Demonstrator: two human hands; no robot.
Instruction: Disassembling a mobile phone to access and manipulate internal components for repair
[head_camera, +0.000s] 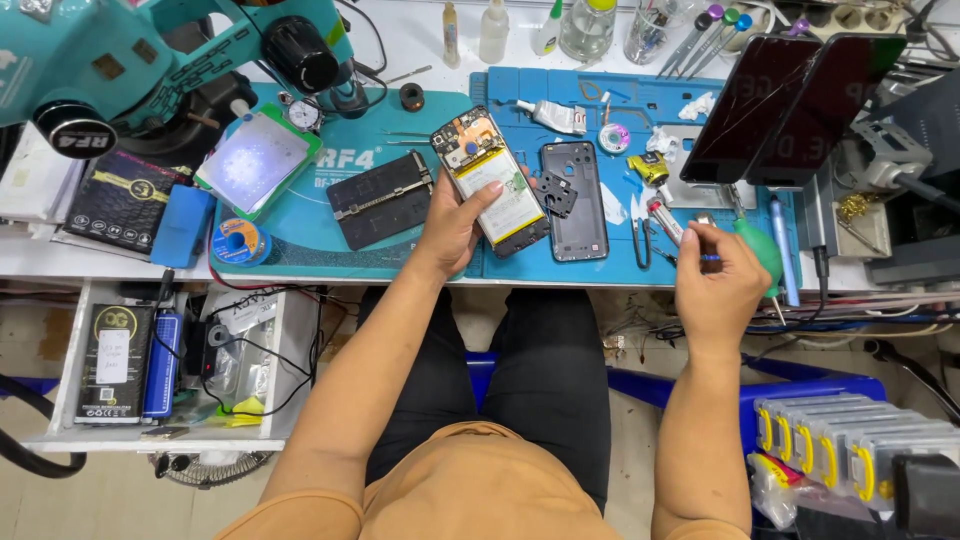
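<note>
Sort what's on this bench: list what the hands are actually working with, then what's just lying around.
In hand:
- opened phone, back off, held by the left hand
- small blue-tipped tool, pinched in the right hand
- phone back cover, on the blue mat beside the phone

Lying about:
- microscope
- solder spool
- two dark phones propped up
- bottles
- green blower bulb

One head-worn camera looks steeply down from above the person's lap, fairly near, facing the worktop (330, 262) and both forearms.
</note>
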